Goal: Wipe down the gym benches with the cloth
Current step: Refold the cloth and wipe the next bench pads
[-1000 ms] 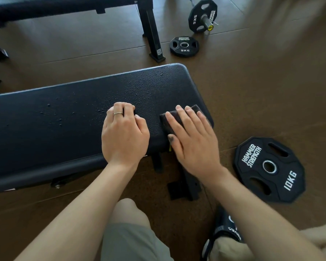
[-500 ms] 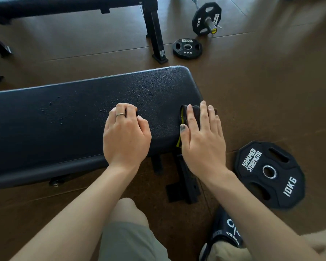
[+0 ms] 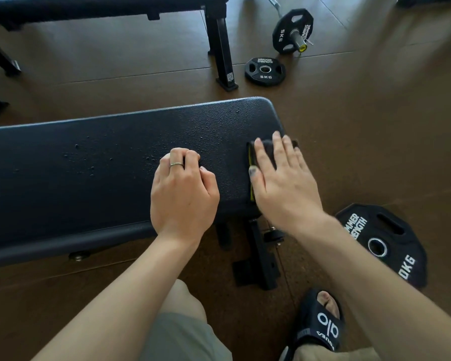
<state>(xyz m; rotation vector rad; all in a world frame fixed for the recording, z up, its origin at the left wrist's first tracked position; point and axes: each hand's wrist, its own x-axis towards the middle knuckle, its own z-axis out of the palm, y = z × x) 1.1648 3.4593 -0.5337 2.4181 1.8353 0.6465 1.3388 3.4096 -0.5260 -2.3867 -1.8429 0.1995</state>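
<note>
A black padded gym bench runs across the view, its top dotted with small droplets. At its right end lies a dark cloth with a yellow-green edge. My right hand presses flat on the cloth with straight fingers, covering most of it. My left hand rests on the bench top to the left of the cloth, fingers curled under into a loose fist and holding nothing; a ring shows on one finger.
A 10 kg weight plate lies on the brown floor to the right. A 5 kg plate and a loaded bar end lie beyond the bench. A second bench stands at the back with its leg. My sandalled foot is below.
My right hand slid the cloth rightward to the bench's end and turned its fingers to point away from me. My left hand stayed put.
</note>
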